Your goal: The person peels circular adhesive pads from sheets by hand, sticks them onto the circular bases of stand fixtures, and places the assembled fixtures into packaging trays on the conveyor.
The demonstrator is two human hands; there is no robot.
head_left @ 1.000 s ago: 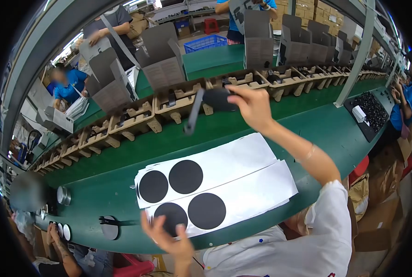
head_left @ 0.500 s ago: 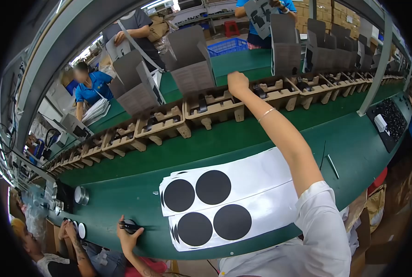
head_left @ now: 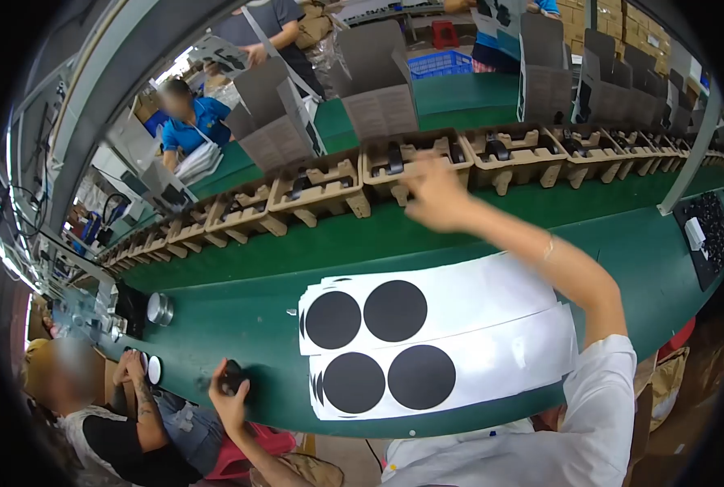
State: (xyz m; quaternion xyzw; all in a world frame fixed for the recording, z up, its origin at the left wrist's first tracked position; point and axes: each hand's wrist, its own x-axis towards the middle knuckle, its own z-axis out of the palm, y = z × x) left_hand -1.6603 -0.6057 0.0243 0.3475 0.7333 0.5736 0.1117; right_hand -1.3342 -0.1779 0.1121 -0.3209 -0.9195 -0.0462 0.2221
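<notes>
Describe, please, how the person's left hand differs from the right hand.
The left hand grasps a dark object; the right hand shows nothing clearly held. The left hand is at the near edge of the green table; the right hand is farther forward, by a brown tray. Both are bare.

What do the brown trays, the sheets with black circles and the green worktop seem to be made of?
Brown trays: probably moulded paper pulp, matt, judging by the cardboard colour and formed feet.
Sheets: coated paper or thin film, glossy white with bright highlights; which one, I can't tell.
Green worktop: perhaps a rubber or vinyl covering, smooth with a faint sheen.
</notes>
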